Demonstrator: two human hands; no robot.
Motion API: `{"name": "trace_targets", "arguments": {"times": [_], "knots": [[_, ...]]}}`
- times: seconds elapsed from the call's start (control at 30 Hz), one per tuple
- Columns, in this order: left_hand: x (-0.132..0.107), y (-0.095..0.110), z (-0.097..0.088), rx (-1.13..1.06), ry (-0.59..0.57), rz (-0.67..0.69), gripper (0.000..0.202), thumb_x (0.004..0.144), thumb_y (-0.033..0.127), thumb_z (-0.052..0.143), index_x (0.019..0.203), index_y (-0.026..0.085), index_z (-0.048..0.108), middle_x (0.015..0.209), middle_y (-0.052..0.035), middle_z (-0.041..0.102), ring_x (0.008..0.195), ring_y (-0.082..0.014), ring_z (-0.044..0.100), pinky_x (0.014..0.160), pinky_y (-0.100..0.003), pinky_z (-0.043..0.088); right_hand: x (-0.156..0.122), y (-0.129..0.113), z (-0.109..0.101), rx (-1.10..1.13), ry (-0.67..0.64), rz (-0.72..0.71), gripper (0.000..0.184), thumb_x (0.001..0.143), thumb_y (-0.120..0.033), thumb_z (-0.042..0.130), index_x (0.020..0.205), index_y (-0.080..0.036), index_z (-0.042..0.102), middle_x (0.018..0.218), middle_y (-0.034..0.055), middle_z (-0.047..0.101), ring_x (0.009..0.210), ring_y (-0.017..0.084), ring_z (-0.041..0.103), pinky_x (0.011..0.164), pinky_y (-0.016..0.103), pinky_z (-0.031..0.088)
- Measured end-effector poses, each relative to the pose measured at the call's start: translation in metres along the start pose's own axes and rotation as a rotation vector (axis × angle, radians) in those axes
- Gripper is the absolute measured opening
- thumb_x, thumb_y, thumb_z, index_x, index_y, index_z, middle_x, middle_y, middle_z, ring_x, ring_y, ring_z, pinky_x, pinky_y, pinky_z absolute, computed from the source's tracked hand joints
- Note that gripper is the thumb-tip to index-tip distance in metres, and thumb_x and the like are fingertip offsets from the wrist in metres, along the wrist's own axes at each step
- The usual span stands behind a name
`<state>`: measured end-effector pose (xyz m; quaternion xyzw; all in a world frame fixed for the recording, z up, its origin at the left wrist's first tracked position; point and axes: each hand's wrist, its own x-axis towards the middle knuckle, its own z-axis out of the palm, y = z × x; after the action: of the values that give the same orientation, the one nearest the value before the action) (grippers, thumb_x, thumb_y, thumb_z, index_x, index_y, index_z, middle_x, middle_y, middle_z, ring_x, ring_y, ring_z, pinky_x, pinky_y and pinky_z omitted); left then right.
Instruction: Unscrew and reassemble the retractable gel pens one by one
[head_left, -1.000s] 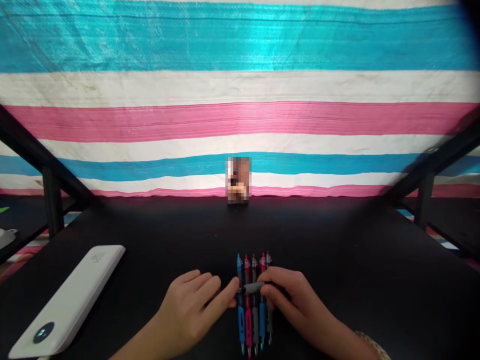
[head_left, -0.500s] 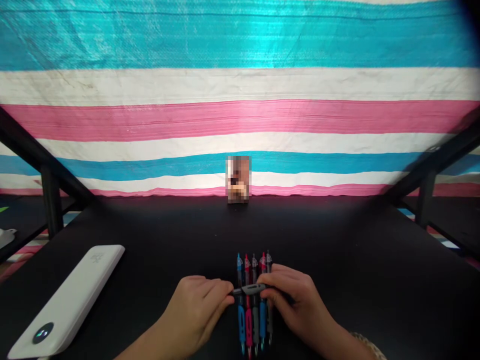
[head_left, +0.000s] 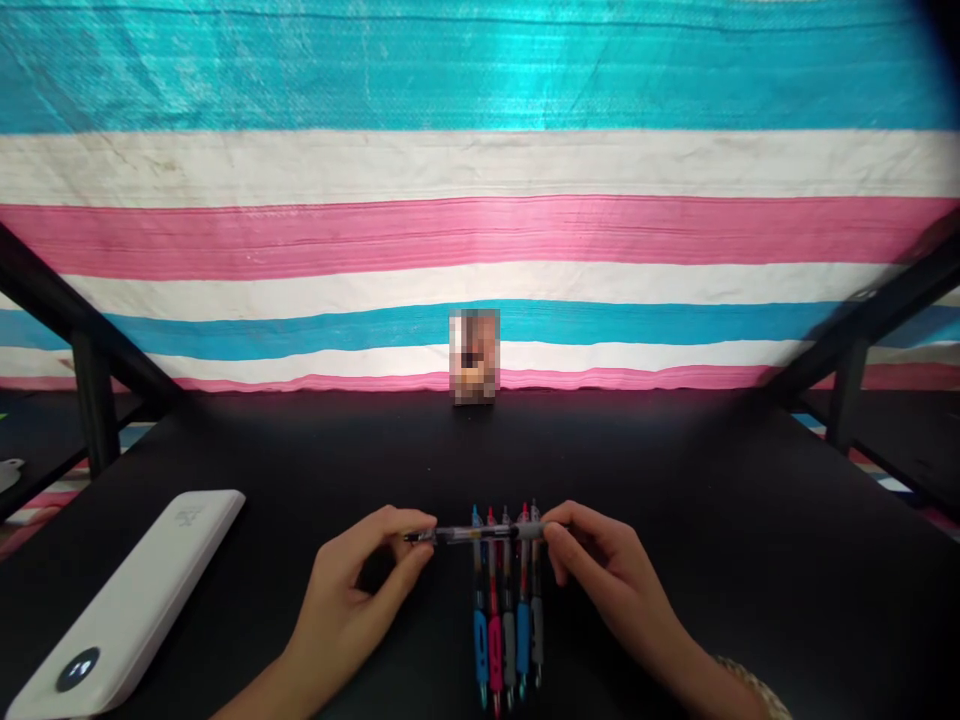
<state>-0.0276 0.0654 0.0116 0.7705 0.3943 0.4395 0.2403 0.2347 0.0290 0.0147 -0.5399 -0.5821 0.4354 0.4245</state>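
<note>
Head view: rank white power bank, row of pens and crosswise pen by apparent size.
1. white power bank
2. row of pens
3. crosswise pen, about as long as the row but far thinner

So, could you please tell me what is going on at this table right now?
A person is holding a single pen crosswise, level, with the left hand pinching one end and the right hand pinching the other. It sits over the far ends of a row of five pens lying side by side on the black table. A white power bank lies off to the left, untouched.
</note>
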Motion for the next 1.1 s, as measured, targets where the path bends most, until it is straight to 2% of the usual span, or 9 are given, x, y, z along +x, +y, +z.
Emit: {"name": "trace_targets", "arguments": {"times": [0.17,0.3,0.57,0.67,0.77,0.83,0.97,1.03,1.1], "knots": [[-0.0001,-0.0049,0.0017,-0.068,0.018,-0.026,0.028,0.090,0.010,0.064,0.110,0.029,0.070,0.067,0.0066,0.062,0.055,-0.0102,0.063,0.061,-0.020,0.052,-0.0006,0.0021,0.0024,0.001,-0.064,0.032,0.051,0.101,-0.054,0.047,0.067,-0.018,0.059,0.059,-0.0023,0.049,0.056,0.014,0.045,0.055,0.027,0.034],[-0.0006,-0.0044,0.0020,-0.112,0.030,-0.061,0.022,0.089,0.012,0.066,0.102,0.028,0.073,0.075,0.0045,0.067,0.053,-0.0089,0.064,0.055,-0.017,0.051,-0.0002,0.0033,0.0033,0.032,-0.111,0.048,0.052,0.102,-0.054,0.045,0.067,-0.018,0.060,0.059,-0.0020,0.050,0.057,0.014,0.046,0.056,0.027,0.035],[0.0005,-0.0023,0.0015,-0.117,0.076,-0.152,0.013,0.085,0.015,0.071,0.090,0.025,0.077,0.063,0.0062,0.067,0.049,-0.0084,0.063,0.051,-0.015,0.049,0.0013,0.0005,0.0023,0.077,-0.090,0.064,0.024,0.092,-0.042,0.067,0.088,-0.018,0.068,0.082,0.0017,0.063,0.073,0.017,0.056,0.065,0.027,0.043],[-0.0005,-0.0016,0.0020,-0.135,0.062,-0.165,0.013,0.086,0.015,0.070,0.090,0.025,0.078,0.063,0.0054,0.067,0.049,-0.0095,0.063,0.050,-0.016,0.049,0.0014,-0.0010,0.0015,0.124,-0.108,0.084,0.031,0.096,-0.048,0.061,0.088,-0.018,0.067,0.078,0.0015,0.063,0.066,0.015,0.053,0.059,0.025,0.041],[-0.0027,-0.0009,0.0028,-0.157,0.045,-0.176,0.012,0.086,0.016,0.070,0.091,0.024,0.078,0.066,0.0038,0.069,0.050,-0.0106,0.064,0.052,-0.018,0.051,0.0014,-0.0007,0.0012,0.098,-0.107,0.092,0.048,0.100,-0.053,0.052,0.069,-0.018,0.059,0.062,-0.0015,0.054,0.055,0.012,0.044,0.053,0.026,0.035],[-0.0038,-0.0003,0.0034,-0.163,0.053,-0.182,0.011,0.086,0.016,0.071,0.090,0.025,0.078,0.065,0.0036,0.069,0.049,-0.0104,0.064,0.052,-0.018,0.051,0.0018,-0.0005,0.0015,0.079,-0.086,0.095,0.051,0.099,-0.055,0.055,0.063,-0.019,0.054,0.059,-0.0030,0.050,0.055,0.011,0.041,0.053,0.026,0.033],[-0.0039,0.0007,0.0039,-0.171,0.094,-0.228,0.011,0.084,0.017,0.072,0.088,0.025,0.079,0.063,0.0041,0.069,0.046,-0.0089,0.062,0.050,-0.016,0.049,0.0040,-0.0008,0.0016,0.174,-0.074,0.097,0.039,0.091,-0.055,0.067,0.079,-0.019,0.059,0.067,-0.0035,0.054,0.057,0.011,0.042,0.052,0.023,0.033],[-0.0033,0.0012,0.0036,-0.181,0.105,-0.266,0.010,0.084,0.018,0.071,0.087,0.025,0.079,0.063,0.0036,0.069,0.047,-0.0090,0.062,0.050,-0.016,0.050,0.0050,-0.0007,0.0012,0.218,-0.106,0.112,0.039,0.092,-0.057,0.065,0.087,-0.018,0.061,0.070,-0.0020,0.058,0.057,0.011,0.044,0.051,0.023,0.034],[-0.0028,0.0016,0.0032,-0.190,0.109,-0.288,0.009,0.084,0.019,0.072,0.085,0.024,0.079,0.063,0.0032,0.070,0.047,-0.0092,0.062,0.049,-0.016,0.049,0.0054,-0.0007,0.0006,0.211,-0.135,0.122,0.045,0.096,-0.060,0.056,0.081,-0.018,0.061,0.068,-0.0002,0.060,0.056,0.012,0.045,0.051,0.024,0.035]]}}
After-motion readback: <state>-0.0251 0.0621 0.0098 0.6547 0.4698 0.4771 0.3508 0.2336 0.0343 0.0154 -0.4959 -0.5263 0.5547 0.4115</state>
